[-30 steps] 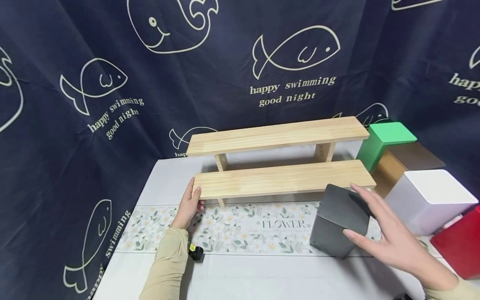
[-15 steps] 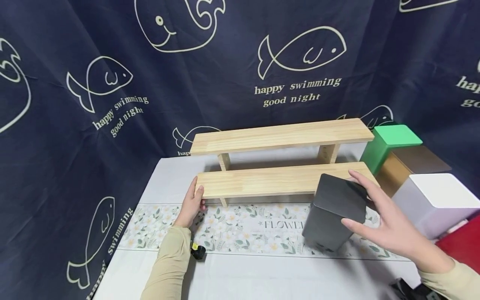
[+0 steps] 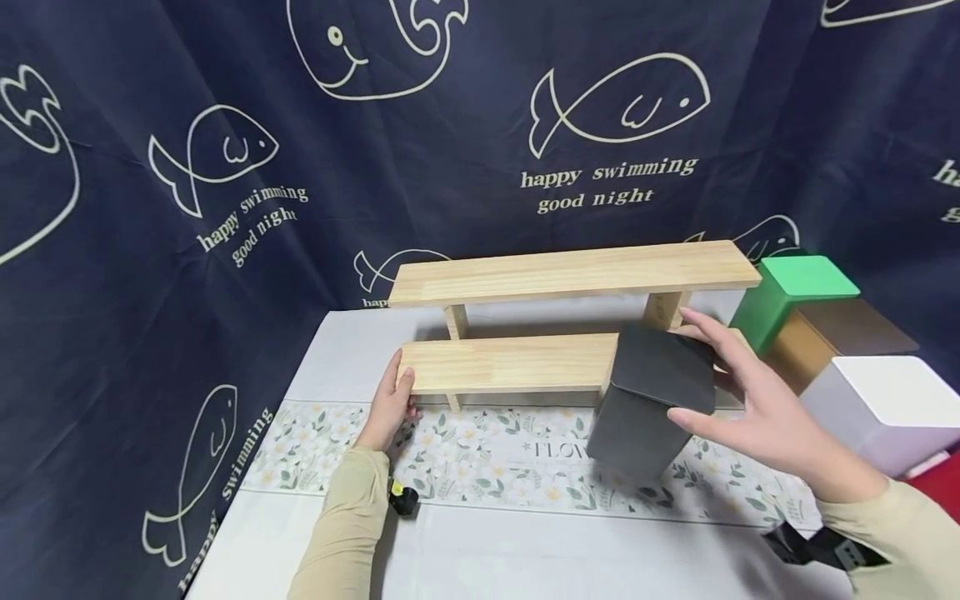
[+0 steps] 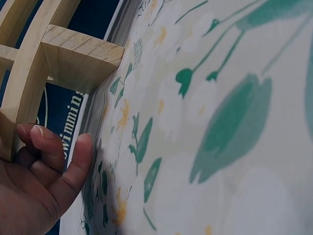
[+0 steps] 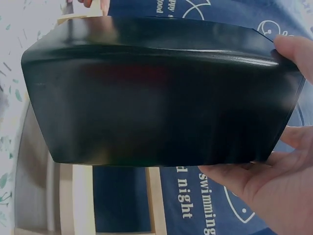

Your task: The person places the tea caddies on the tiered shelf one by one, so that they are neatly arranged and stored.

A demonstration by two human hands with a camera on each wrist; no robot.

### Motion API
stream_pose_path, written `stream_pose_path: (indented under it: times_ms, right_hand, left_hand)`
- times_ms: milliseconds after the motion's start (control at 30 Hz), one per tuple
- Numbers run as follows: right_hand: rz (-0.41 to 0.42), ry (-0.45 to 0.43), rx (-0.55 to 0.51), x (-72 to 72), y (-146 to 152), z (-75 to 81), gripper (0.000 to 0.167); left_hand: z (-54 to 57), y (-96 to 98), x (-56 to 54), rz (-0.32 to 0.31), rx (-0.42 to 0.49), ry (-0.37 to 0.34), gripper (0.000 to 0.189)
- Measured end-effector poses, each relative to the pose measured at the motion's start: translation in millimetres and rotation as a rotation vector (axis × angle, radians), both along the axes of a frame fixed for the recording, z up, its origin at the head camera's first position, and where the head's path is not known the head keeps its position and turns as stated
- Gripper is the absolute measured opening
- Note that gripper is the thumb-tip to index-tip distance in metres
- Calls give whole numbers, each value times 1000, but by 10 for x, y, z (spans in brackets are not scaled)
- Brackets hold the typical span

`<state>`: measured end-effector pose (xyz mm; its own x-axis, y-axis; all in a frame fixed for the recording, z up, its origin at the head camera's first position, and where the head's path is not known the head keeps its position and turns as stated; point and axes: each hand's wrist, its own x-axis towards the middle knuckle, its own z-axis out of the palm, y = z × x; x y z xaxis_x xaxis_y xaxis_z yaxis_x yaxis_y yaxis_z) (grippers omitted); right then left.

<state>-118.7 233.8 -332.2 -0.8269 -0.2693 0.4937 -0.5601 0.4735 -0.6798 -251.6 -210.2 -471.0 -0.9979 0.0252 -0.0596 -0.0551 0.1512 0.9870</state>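
Head view is showing one right hand [image 3: 757,408], thumb and fingers spread wide, pinching one black box [image 3: 652,400] near its top; the box is tilting between them, partly hiding the lower plank [image 3: 510,364] of one two-plank wooden shelf [image 3: 573,273]. One left hand [image 3: 390,400] is gripping this plank's left end. Four other boxes are standing at right: one green box [image 3: 806,279], one brown box [image 3: 855,327], one white box [image 3: 896,390], one red box [image 3: 943,487]. Left wrist view is showing bent fingers [image 4: 82,152] beside the wood. Right wrist view is showing the black box between thumb and fingers.
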Motion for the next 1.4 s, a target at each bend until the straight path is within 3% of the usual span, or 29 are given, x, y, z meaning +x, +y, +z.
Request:
stream_pose_path:
  times_ms: [167,367,767,1033,1067,1300,1400]
  right_hand:
    - [55,-3,-23,-125,-47,68,106]
    - [119,-23,-50,-277,-119,160,104]
    - [182,-32,-92,-507,-333,369,102]
    - [196,-35,-59,-677,-423,442,101]
    - [195,-32,-53,-700,-433,448,101]
    - [226,-52,-58,-820,-535,479,101]
    - [235,-59,-62,-863,-589,504,101]
  left_hand:
    - [-118,-15,-51,28,-18,13,60]
    - [-159,-7,-63,33,-3,39,59]
    - [-160,5,-72,40,3,45,58]
    - [-197,-1,-84,29,-2,53,57]
    - [-153,4,-64,20,8,46,57]
    - [-152,0,-56,20,20,48,57]
    - [-104,-17,-41,-1,34,22,58]
